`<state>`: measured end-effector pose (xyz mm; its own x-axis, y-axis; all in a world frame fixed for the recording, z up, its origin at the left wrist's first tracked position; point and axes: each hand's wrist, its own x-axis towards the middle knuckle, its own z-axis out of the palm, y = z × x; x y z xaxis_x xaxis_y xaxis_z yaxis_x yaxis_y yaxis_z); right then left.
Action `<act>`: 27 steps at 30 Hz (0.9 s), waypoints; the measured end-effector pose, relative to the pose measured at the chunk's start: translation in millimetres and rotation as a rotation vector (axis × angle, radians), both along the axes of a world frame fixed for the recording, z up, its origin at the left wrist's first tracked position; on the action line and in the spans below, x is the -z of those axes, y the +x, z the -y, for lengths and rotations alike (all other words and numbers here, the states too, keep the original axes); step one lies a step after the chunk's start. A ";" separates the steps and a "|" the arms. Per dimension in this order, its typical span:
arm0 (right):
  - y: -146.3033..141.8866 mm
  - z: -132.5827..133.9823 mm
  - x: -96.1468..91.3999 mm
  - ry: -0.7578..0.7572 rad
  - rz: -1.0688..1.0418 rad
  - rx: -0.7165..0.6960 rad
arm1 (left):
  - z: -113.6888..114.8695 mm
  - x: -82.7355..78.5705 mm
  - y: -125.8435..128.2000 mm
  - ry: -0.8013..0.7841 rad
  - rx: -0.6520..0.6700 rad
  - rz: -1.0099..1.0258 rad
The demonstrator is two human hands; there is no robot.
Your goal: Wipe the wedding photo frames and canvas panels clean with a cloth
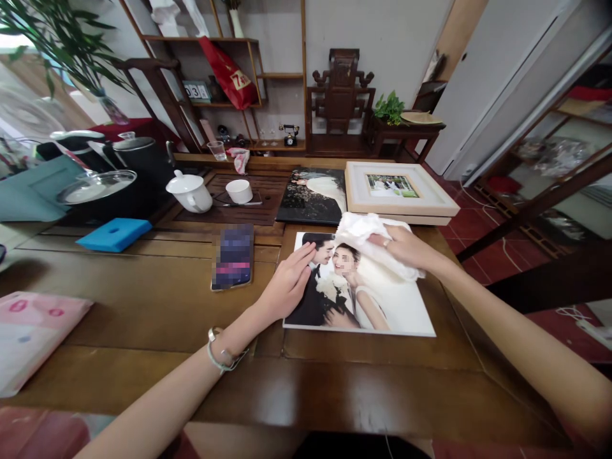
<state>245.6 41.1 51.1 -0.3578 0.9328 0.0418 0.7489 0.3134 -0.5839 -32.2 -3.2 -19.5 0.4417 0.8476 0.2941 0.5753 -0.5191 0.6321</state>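
A large frameless wedding photo panel (382,306) lies flat on the brown wooden table (157,306). My left hand (288,285) rests flat on the panel's left edge, fingers stretched out, holding it down. My right hand (406,247) presses a crumpled white cloth (363,233) against the panel's upper part, fingers closed over the cloth. A silver bracelet (220,357) sits on my left wrist.
A phone (233,256) lies left of the panel. Behind are a dark photo panel (313,194), a white framed picture (399,191), a white teapot (190,191), a cup (239,190), a blue block (113,234) and a pink packet (29,331).
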 end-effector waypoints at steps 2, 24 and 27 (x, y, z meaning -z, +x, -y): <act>2.3 15.1 8.6 0.049 0.012 -0.001 | -0.3 -0.2 0.3 0.011 -0.002 0.008; -36.1 25.5 19.5 0.290 0.250 -0.235 | -0.6 1.6 -1.0 0.020 0.018 0.009; -46.9 68.9 16.8 0.283 0.305 -0.276 | -0.8 1.9 -1.0 0.013 0.020 -0.002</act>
<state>198.7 -27.7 34.3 -0.6255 0.7685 0.1347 0.7387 0.6389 -0.2147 -33.2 -2.4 -21.4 0.4590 0.8347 0.3042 0.5657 -0.5386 0.6244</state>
